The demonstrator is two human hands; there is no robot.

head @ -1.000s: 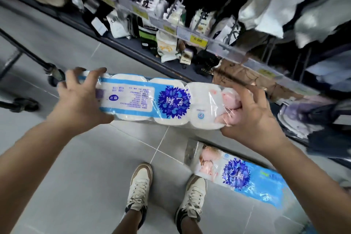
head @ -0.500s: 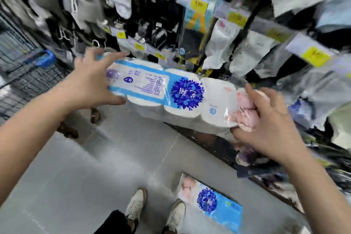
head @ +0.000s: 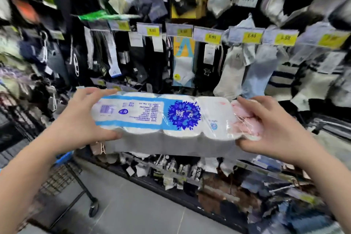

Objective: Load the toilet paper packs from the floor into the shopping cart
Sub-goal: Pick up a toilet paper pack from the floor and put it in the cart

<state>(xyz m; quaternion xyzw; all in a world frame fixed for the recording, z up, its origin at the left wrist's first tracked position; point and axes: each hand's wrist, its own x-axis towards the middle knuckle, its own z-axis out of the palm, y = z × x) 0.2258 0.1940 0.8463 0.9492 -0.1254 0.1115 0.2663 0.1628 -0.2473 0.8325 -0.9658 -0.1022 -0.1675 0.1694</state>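
Note:
A long toilet paper pack (head: 171, 118), white rolls in clear wrap with a blue label and a dark blue flower print, hangs level in the air at chest height. My left hand (head: 79, 119) grips its left end, thumb under and fingers over the top. My right hand (head: 269, 127) grips the pink-printed right end. The black wire shopping cart (head: 62, 173) shows at the lower left, below my left forearm, with one wheel (head: 94, 208) on the floor. The second pack is out of view.
A shelf wall of hanging socks (head: 233, 74) with yellow price tags (head: 251, 36) fills the view straight ahead. A low shelf (head: 190, 176) of packaged goods runs under the pack. Grey tiled floor (head: 133, 211) lies at the bottom.
The view has tilted up from the floor to the sock shelf. Both hands have lifted the pack higher and levelled it. My shoes and the second pack on the floor have dropped out of view.

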